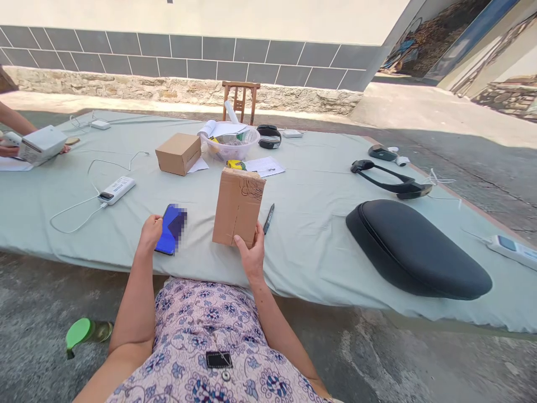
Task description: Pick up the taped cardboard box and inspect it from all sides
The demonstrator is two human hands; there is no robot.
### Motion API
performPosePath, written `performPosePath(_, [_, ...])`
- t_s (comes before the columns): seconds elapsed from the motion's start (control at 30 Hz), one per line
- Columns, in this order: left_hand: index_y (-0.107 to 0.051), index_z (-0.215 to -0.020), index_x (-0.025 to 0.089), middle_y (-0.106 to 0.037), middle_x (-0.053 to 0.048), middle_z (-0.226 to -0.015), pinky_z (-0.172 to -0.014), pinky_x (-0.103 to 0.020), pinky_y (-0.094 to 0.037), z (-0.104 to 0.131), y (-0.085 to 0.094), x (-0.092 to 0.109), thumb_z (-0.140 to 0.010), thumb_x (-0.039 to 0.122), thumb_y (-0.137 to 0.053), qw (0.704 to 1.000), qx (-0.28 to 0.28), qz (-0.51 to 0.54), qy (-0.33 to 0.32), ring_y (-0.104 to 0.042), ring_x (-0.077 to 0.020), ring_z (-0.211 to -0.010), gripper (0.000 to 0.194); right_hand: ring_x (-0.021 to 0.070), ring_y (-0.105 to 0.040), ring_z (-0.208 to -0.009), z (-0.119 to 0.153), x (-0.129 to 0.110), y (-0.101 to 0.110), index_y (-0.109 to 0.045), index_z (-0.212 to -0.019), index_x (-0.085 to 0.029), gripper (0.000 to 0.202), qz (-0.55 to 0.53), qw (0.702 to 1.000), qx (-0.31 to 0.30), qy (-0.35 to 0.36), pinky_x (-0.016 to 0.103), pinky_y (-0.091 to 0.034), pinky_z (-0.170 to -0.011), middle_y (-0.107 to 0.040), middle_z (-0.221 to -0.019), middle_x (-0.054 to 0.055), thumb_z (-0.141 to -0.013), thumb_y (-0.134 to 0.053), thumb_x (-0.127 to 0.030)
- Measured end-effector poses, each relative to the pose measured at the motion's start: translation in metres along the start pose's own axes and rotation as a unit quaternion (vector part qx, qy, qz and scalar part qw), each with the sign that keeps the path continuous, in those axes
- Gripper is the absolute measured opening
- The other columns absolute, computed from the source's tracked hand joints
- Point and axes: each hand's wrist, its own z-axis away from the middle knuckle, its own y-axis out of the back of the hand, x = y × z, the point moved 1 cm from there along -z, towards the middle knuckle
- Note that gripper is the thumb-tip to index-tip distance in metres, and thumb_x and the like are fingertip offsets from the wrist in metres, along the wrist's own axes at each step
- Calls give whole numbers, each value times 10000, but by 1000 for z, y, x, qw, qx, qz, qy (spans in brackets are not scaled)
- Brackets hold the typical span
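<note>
A slim cardboard box in the right hand and a smartphone in the left, at the near edge of the table.

The cloth-covered table (310, 240) spans the view, with a black padded cushion (419, 249) by its near edge, toward the right end. Left of that, near the middle of the near edge, is the slim cardboard box (238, 207), its long axis running from the near edge toward the far one, top end leaning slightly right. The right hand (251, 257) grips its lower right corner, thumb on the face. The smartphone (166, 232) points the same way, its left side pinched by the closed left hand (151, 230). A dark marker (269, 219) lies just right of the box.
</note>
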Motion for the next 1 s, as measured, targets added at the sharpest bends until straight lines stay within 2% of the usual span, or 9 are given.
performPosePath(0.13, [-550, -853, 202, -406, 71, -513, -484, -254, -298, 6, 3, 8, -708, 280, -515, 995, -26, 87, 29, -385, -132, -462, 168, 293, -514, -1367, 0, -1, 0, -389, -1464, -214, 800, 12, 1000, 3, 1, 488, -455, -1131, -519, -1482, 149, -785, -702, -500])
performPosePath(0.3, [-517, -941, 207, -555, 47, -632, -542, -262, -444, 21, 11, 26, -707, 384, -556, 978, -57, 198, 17, -532, -137, -537, 296, 289, -521, -1352, -4, -8, -1, -419, -1441, -204, 762, 14, 1000, 10, 3, 484, -438, -1144, -526, -1474, 142, -789, -694, -486])
performPosePath(0.4, [-531, -965, 212, -637, 28, -711, -604, -272, -509, 39, 10, 48, -698, 418, -657, 937, -86, 336, -37, -624, -148, -622, 360, 289, -517, -1356, -5, -12, -1, -415, -1450, -220, 757, 22, 1000, 7, -2, 486, -436, -1144, -518, -1487, 132, -798, -687, -493])
performPosePath(0.5, [-557, -963, 219, -705, 7, -816, -710, -282, -559, 62, -5, 74, -706, 445, -744, 881, -106, 448, -106, -694, -158, -752, 390, 288, -517, -1358, -5, -13, -1, -412, -1455, -223, 762, 27, 1000, 5, -2, 485, -429, -1151, -519, -1486, 128, -798, -690, -490])
performPosePath(0.6, [-566, -994, 233, -738, -7, -913, -789, -300, -576, 81, -31, 100, -758, 468, -745, 849, -159, 485, -139, -719, -166, -856, 378, 283, -532, -1342, -5, -11, 0, -396, -1467, -218, 771, 35, 999, 3, 0, 482, -434, -1146, -532, -1470, 130, -807, -685, -495])
performPosePath(0.77, [-550, -1019, 228, -742, -19, -928, -855, -342, -588, 94, -66, 130, -826, 507, -688, 823, -215, 489, -193, -727, -204, -978, 366, 276, -526, -1358, -4, -6, 2, -358, -1496, -234, 819, 35, 999, -17, 3, 462, -456, -1131, -502, -1500, 130, -810, -691, -533])
performPosePath(0.9, [-552, -1001, 222, -738, -15, -904, -817, -326, -595, 97, -77, 136, -838, 491, -681, 820, -232, 489, -186, -733, -203, -954, 340, 279, -489, -1395, -3, -4, 6, -333, -1512, -240, 835, 21, 999, -26, 10, 468, -441, -1137, -475, -1522, 134, -818, -678, -552])
performPosePath(1.0, [-546, -1003, 231, -728, -5, -877, -749, -304, -590, 100, -80, 133, -832, 497, -687, 824, -239, 485, -172, -732, -186, -873, 346, 275, -451, -1427, -1, -6, 11, -347, -1508, -248, 765, 6, 1000, -25, 14, 462, -435, -1139, -441, -1549, 131, -868, -590, -590])
